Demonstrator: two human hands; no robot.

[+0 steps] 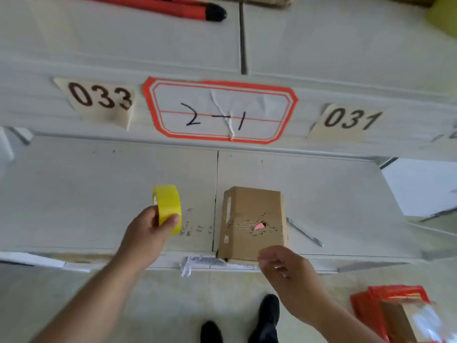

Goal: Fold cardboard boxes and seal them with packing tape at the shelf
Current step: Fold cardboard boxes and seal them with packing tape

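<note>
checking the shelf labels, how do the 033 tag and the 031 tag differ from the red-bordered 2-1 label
The 033 tag and 031 tag are plain tan pieces with dark, bold numbers; the 2-1 label is white with a red border and thin handwritten marks. The label is visibly larger than either tag. It is creased down the middle, while both tags look flatter. The label sits between the two tags. All three are stuck on the same shelf edge.

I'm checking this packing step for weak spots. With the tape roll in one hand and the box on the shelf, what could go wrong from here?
1. The brown cardboard box overhangs the white shelf's front edge; pressing tape on could tip it off.
2. Its top has a torn hole showing pink; tape may bond badly there.
3. The left hand grips the yellow tape roll while the right hand holds nothing, so the box is unsteadied.
</note>
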